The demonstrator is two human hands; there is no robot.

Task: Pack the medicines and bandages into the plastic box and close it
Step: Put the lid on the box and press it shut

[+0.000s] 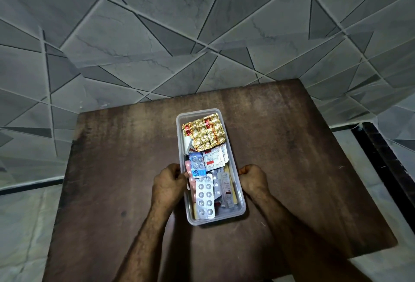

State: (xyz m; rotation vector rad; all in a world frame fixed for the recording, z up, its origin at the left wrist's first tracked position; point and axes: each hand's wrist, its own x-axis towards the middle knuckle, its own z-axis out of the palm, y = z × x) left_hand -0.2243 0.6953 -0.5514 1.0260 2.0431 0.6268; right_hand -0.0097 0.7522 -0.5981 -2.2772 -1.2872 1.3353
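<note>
Tally: one plastic box [232, 158] on one counter [292, 169]. Two hands: left hand [168, 183], right hand [253, 179]. Blister strips inside: one gold strip [205, 132], one blue strip [197, 166], one pink strip [192, 188], one silver strip [205, 198]. Others overlapped beneath, number unclear.

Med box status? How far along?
Done: medicine strips lie in the plastic box, gold strip at the far end, silver blister strip at the near end. In hand: left hand grips its left wall; right hand curls against the right wall, grip unclear. Left: closing; the box stands open, no lid in view.
</note>
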